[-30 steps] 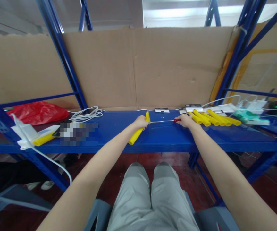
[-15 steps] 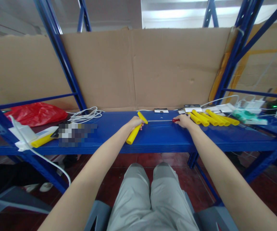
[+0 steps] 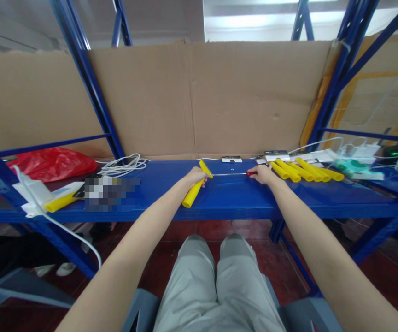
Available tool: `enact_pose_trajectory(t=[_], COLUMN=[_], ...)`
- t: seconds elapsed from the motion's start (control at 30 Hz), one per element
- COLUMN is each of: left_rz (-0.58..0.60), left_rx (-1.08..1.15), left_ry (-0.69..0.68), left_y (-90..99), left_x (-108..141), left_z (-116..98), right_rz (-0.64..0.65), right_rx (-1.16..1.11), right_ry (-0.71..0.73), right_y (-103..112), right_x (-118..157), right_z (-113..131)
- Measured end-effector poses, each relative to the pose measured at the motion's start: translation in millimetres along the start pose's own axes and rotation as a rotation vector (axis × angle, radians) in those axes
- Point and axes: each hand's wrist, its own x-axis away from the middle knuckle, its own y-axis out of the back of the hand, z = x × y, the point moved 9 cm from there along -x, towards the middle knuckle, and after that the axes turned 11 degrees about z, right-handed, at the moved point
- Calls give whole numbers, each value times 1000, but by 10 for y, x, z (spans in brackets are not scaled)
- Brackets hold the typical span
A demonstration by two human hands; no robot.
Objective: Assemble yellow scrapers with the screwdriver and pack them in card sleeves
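My left hand (image 3: 196,175) is closed around a yellow T-shaped piece (image 3: 192,193) with a round tube handle, held at a slant over the blue shelf (image 3: 164,189). Its short crosspiece sticks out above my fingers and points away from me. In my right hand (image 3: 263,174) is a screwdriver (image 3: 229,174) with a red handle and a long thin metal shaft. The shaft lies level, and its tip reaches the crosspiece; the exact contact is too small to make out. A tiny light-coloured part (image 3: 232,169) rests on the shelf just behind the shaft.
Several yellow tubes (image 3: 301,170) lie side by side right of my right hand. Behind them are black-and-white packets (image 3: 277,156), white cables and chargers (image 3: 365,150). On the left are a coiled white cable (image 3: 126,165), a red plastic bag (image 3: 54,166) and another yellow tube (image 3: 61,202). Cardboard (image 3: 192,101) stands behind.
The screwdriver handle and the yellow piece have shifted very slightly towards each other. Both hands keep their grips, and all else looks the same.
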Motion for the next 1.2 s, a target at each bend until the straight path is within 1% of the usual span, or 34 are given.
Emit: enact_pose_trajectory(t=[0.23, 0.43, 0.63, 0.77, 0.93, 1.2], left_rz=[1, 1, -6, -5, -14, -15], left_rx=[-9, -18, -36, -19, 34, 47], left_ry=[2, 0, 4, 6, 10, -20], left_y=[-7, -21, -35, -27, 2, -3], left_x=[-4, 9, 28, 15, -1, 16], left_z=[-5, -16, -28, -13, 18, 0], right_rz=[-27, 8, -1, -12, -6, -11], right_rx=[12, 7, 6, 18, 36, 54], right_ry=[24, 0, 12, 14, 41, 35], right_y=[-10, -13, 6, -3, -9, 5], right_x=[-29, -1, 21, -2, -5, 3], right_z=[-17, 1, 26, 12, 50, 24])
